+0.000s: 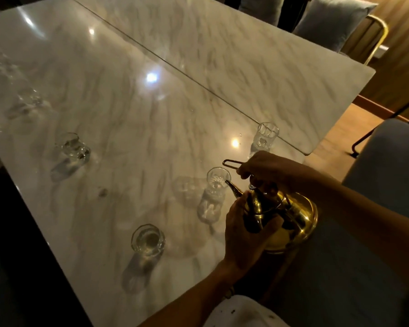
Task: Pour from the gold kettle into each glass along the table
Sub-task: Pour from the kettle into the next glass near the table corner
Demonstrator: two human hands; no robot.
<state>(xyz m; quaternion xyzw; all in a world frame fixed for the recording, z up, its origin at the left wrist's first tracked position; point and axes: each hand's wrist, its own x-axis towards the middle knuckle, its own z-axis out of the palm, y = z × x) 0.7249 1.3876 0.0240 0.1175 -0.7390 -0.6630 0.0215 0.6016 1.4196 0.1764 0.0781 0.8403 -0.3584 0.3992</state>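
Marble counter (132, 109), polished, glare spots, clear overlay sheet along far half. Far left: two blurred glasses (30, 100), contents not discernible. Left-centre glass (71, 147), clear, upright, fill level not readable. Near-centre glass (148, 239), upright, apparently holding some liquid. Middle glass (216, 179), faceted, upright, directly under the spout tip; level inside unclear. Far-right glass (267, 134), upright, by the overlay edge, well apart from the kettle. Left hand (242, 234), grip wrapped around the kettle's front beneath the lid area, steadying. Gold kettle (293, 215), polished metal, held above the counter's right edge, tipped forward, spout (232, 187) just beside the middle glass's rim. Right hand (267, 168), grip pressed together around the wire handle (230, 162) overhead. Handling, judged: kettle rigid, smooth and likely slippery, probably weighty if full, possibly warm on the body; best taken by the top handle, second hand for tilt control only. Glasses rigid, fragile, light, easily knocked by the spout; narrow mouths call for a slow stream. Right margin: grey upholstered chairs (385, 175).
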